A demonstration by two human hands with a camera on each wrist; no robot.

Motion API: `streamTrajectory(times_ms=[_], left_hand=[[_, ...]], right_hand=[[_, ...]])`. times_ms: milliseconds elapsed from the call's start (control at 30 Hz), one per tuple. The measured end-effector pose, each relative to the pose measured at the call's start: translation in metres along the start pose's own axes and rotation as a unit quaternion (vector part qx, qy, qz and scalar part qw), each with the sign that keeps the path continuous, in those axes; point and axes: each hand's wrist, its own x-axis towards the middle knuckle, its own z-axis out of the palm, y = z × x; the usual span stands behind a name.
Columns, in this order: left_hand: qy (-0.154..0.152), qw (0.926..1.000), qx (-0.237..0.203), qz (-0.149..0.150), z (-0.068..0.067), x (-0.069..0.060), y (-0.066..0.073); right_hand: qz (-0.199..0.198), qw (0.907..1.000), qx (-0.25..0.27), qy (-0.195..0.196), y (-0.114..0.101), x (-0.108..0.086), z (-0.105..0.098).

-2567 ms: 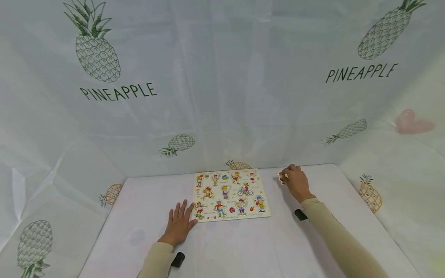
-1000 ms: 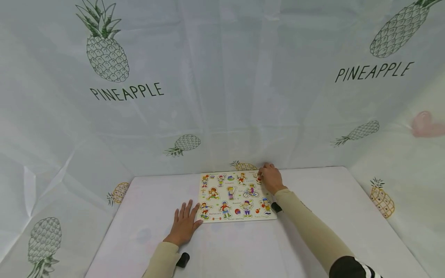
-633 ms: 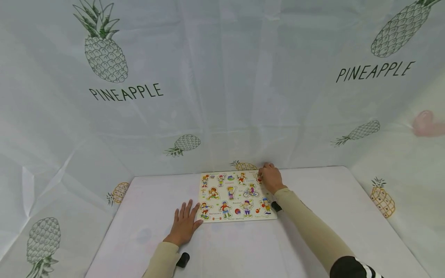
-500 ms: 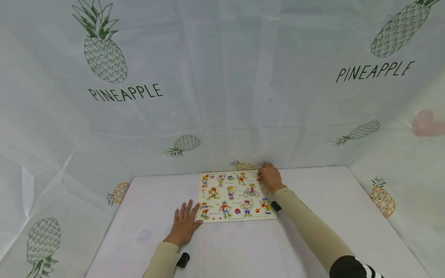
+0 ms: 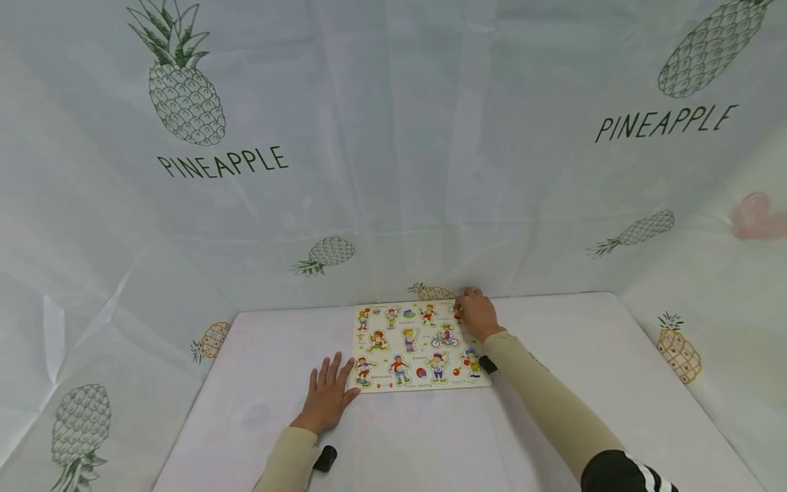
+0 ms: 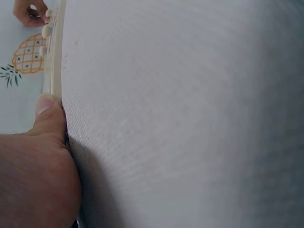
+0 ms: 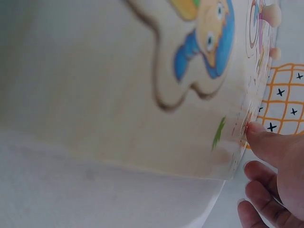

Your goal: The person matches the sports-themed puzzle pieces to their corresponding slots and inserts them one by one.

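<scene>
A wooden knob puzzle board [image 5: 393, 352] with cartoon sports figures lies flat against the back wall. My left hand [image 5: 326, 396] rests spread at its lower left corner, and the thumb [image 6: 47, 114] touches the board's edge in the left wrist view. At the upper right corner, my right hand [image 5: 479, 314] pinches a small puzzle piece [image 5: 458, 316], which the fingers mostly cover. Thumb and fingertips meet low over the board, as the left wrist view shows. Close by in the right wrist view is a blue-haired figure piece [image 7: 209, 38].
A white cloth-covered table [image 5: 406, 437] spreads around the board. Pineapple-printed sheeting [image 5: 406, 171] rises behind and at both sides. A black wrist device [image 5: 324, 458] sits at the left cuff, and another [image 5: 488, 364] shows at the right.
From right of the board, my right hand has carried the puzzle piece left to the upper right corner, where it has stayed for the last second. My left hand keeps its place.
</scene>
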Motion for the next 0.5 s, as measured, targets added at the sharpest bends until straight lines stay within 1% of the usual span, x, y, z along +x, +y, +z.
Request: streamTrajectory(times_ms=[100,167,300,400,500], left_hand=[[-0.011,0.9999,0.006,-0.009,-0.003,0.001,0.003],[-0.015,0.9998,0.008,-0.011,-0.003,0.003,0.002],[-0.010,0.9999,0.005,-0.007,0.004,0.006,-0.005],[0.000,0.9999,0.011,-0.003,0.011,0.008,-0.012],[0.011,0.9999,0.013,-0.001,0.017,0.009,-0.019]], right_hand=[[-0.003,0.9999,0.009,-0.004,0.002,-0.003,-0.001],[-0.007,0.9998,0.014,-0.008,0.005,-0.005,-0.002],[-0.014,0.9994,0.021,-0.022,0.010,-0.012,-0.003],[-0.017,0.9990,0.019,-0.037,0.013,-0.014,-0.002],[-0.018,0.9981,0.028,-0.052,0.016,-0.017,-0.001]])
